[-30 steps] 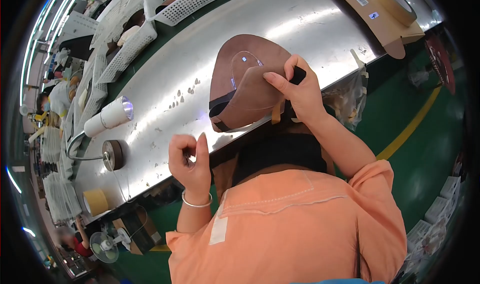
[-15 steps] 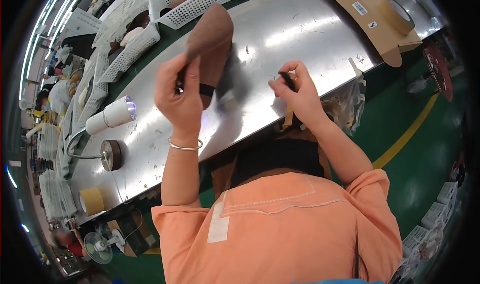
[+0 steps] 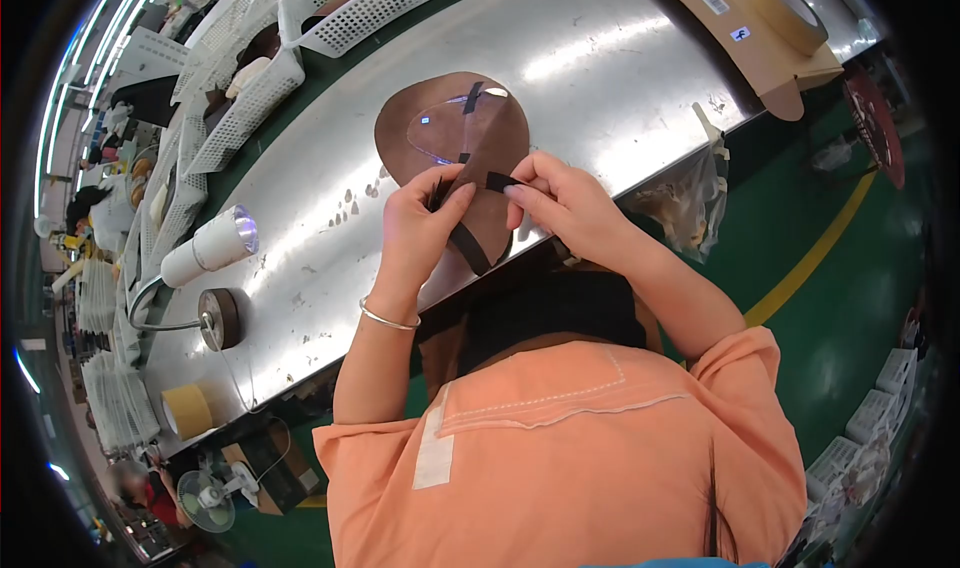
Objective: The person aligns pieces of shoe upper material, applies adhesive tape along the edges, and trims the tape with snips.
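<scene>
A brown, rounded leather-like piece (image 3: 410, 113) lies on the metal table (image 3: 590, 88), its near part folded and lifted. Black strips (image 3: 470, 250) show on it, one at its top edge and one near the table's edge. My left hand (image 3: 425, 223) pinches the fold of the piece at its near left side. My right hand (image 3: 570, 208) holds the end of a short black strip (image 3: 500, 181) between thumb and fingers, against the right side of the piece. The two hands are close together but apart.
A white lamp (image 3: 210, 248) stands at the left, with a tape roll (image 3: 187, 411) nearer. White baskets (image 3: 390, 8) line the far side. A cardboard box (image 3: 730, 28) with a tape roll (image 3: 795, 13) is at the upper right. A plastic bag (image 3: 690, 208) hangs at the edge.
The brown piece, held up at the left half a second ago, now lies turned on the table. My right hand has moved left with the black strip to meet it.
</scene>
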`<state>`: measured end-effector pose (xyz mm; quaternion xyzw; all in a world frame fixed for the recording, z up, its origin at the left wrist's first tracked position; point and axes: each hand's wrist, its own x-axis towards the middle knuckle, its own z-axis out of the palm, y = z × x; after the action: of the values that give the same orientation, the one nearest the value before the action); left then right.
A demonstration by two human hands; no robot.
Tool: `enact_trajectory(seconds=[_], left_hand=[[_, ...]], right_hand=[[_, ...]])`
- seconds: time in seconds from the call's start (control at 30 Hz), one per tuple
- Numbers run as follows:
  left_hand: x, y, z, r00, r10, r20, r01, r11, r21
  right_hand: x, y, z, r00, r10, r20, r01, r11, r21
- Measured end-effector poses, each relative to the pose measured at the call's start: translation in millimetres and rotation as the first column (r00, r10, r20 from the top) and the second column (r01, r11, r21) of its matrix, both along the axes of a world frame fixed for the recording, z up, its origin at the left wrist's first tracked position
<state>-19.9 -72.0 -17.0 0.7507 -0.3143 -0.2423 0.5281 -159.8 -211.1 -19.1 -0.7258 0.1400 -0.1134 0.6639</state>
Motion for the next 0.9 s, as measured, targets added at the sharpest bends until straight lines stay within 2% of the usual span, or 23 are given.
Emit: enact_trajectory(seconds=[0.1, 0.2, 0.3, 0.4, 0.7, 0.8, 0.9], left_hand=[[0, 5, -5, 0.997, -0.036, 0.061, 0.036, 0.999, 0.005], [-3, 8, -3, 0.995, -0.024, -0.1, 0.028, 0.999, 0.034], [0, 12, -6, 0.958, -0.013, -0.287, 0.008, 1.0, -0.02], [0, 16, -6, 0.949, -0.039, -0.313, 0.022, 0.998, -0.058], [7, 23, -12, 0.904, -0.054, -0.424, 0.035, 0.998, -0.052], [4, 18, -5, 0.941, -0.055, -0.333, 0.049, 0.998, -0.026], [11, 11, -2, 0.975, -0.18, -0.133, 0.194, 0.976, 0.101]], right_hand=[[2, 6, -8, 1.0, -0.001, -0.006, 0.001, 0.998, 0.06], [6, 12, -19, 0.999, 0.027, -0.027, -0.024, 0.996, 0.089], [12, 14, -21, 0.999, -0.001, -0.037, 0.002, 1.0, 0.027], [19, 14, -25, 1.0, -0.005, -0.024, 0.003, 0.996, -0.091], [21, 16, -20, 0.99, -0.028, -0.139, 0.008, 0.989, -0.145], [21, 18, -26, 0.994, -0.059, -0.087, 0.044, 0.985, -0.166], [22, 19, -38, 0.996, -0.089, 0.023, 0.092, 0.958, -0.271]])
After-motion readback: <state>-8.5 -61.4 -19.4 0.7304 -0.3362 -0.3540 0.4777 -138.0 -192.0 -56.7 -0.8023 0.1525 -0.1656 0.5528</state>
